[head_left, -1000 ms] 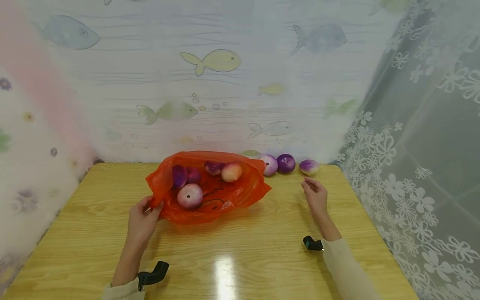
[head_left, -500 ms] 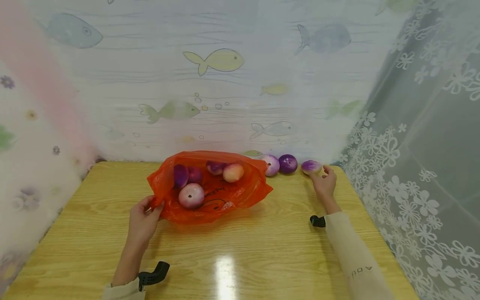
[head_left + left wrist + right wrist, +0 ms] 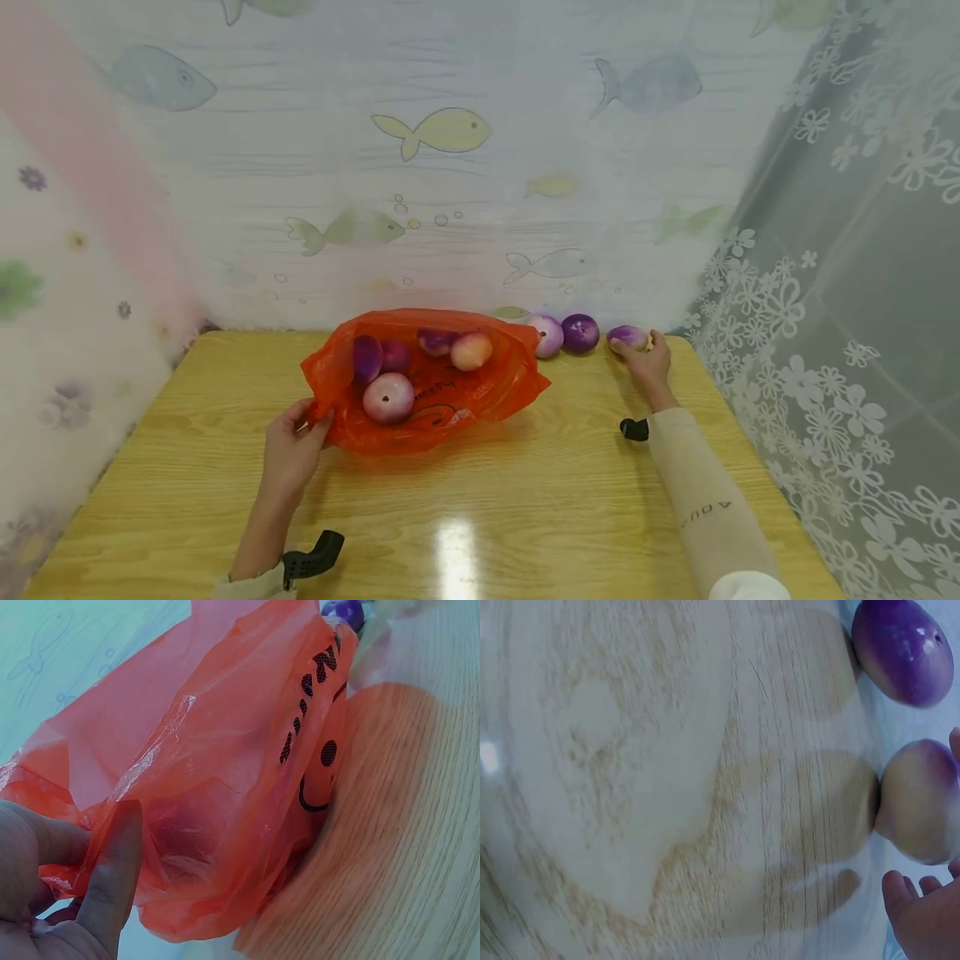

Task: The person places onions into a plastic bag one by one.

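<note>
A red plastic bag (image 3: 442, 433) lies on its side with its mouth towards me. Several purple-and-white turnips, including a pale one (image 3: 388, 398) at the front, sit inside it. My left hand (image 3: 294, 446) pinches the bag's left edge between thumb and fingers; the left wrist view shows the bunched plastic in that grip. At the back right, my right hand (image 3: 648, 367) holds a turnip (image 3: 628, 337) between thumb and fingers, still at table level. In the right wrist view, this turnip (image 3: 919, 802) shows its pale, pointed side, and my fingertips (image 3: 900, 889) are partly cut off.
Two more turnips, one light (image 3: 547, 335) and one dark purple (image 3: 580, 333), stand along the back edge between the bag and my right hand. Behind the wooden table (image 3: 540, 500) hangs a fish-print curtain (image 3: 480, 208); white lace (image 3: 847, 417) hangs at the right.
My right hand has reached forward and right to the rightmost turnip, and its thumb and fingers have come around it. My left hand keeps its hold on the bag. The head view has tilted slightly.
</note>
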`<state>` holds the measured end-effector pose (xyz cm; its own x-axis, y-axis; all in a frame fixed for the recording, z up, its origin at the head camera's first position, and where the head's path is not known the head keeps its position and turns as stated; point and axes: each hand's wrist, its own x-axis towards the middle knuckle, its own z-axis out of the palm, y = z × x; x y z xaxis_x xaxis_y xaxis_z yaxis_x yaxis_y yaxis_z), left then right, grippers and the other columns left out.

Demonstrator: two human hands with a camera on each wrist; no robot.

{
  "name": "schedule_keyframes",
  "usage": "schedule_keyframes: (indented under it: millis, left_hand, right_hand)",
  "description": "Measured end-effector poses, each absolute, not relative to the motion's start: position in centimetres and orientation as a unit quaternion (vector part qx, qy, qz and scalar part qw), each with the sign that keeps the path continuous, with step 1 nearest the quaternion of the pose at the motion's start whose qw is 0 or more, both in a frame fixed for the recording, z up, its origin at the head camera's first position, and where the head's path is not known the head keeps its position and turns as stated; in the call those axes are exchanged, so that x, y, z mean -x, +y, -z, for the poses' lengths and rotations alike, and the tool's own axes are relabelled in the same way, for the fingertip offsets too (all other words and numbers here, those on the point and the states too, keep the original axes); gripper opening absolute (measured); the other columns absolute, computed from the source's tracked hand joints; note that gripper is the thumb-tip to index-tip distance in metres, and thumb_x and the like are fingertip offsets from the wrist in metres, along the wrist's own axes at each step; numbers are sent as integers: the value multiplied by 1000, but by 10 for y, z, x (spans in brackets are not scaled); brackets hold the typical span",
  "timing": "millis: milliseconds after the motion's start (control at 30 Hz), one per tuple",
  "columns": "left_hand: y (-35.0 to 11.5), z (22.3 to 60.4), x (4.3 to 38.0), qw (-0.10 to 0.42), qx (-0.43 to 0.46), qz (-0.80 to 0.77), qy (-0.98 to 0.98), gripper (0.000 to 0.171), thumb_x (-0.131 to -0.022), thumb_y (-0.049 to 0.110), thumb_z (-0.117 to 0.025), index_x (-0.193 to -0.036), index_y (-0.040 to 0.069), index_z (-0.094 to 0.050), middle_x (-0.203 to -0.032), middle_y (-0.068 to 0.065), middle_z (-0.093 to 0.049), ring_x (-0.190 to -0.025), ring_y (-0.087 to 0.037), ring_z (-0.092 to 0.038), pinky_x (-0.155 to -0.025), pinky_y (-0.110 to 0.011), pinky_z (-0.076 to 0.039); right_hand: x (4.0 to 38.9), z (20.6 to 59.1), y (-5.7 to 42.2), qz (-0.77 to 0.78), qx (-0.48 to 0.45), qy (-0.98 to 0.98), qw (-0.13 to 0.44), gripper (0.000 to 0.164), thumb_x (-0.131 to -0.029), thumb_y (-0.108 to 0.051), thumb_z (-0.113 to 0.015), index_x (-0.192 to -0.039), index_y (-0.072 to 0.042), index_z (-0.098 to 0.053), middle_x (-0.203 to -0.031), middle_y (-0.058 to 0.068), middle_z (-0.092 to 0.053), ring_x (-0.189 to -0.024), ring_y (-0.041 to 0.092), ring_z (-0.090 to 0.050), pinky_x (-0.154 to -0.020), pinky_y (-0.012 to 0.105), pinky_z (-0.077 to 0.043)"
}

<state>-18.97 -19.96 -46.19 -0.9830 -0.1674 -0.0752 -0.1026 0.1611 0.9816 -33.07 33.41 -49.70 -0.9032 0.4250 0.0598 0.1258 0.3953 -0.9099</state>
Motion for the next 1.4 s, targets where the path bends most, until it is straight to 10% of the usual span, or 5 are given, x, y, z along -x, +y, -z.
schedule_keyframes:
  millis: [1033,1400]
  left_hand:
    - [-196,469,188,30,-90,646,-758,37,-107,12,-51,-140,-6,-50,-139,-23,-49,-86,8,-60,-75,-12,-55]
    - [-195,465,186,28,-84,646,-759,38,-107,12,-50,-140,-5,-49,-139,-22,-50,-89,8,-60,-77,-12,-55]
  right_hand:
    - [326,506,338,-540,183,-809,146,86,-90,-23,-77,-157,3,-28,-154,27,-38,-133,37,-44,-107,45,-42]
    - [314,501,333,-551,133,-811,143,79,-88,-18,-80,-151,0,-36,-151,23,-41,-128,35,-49,-90,23,-45]
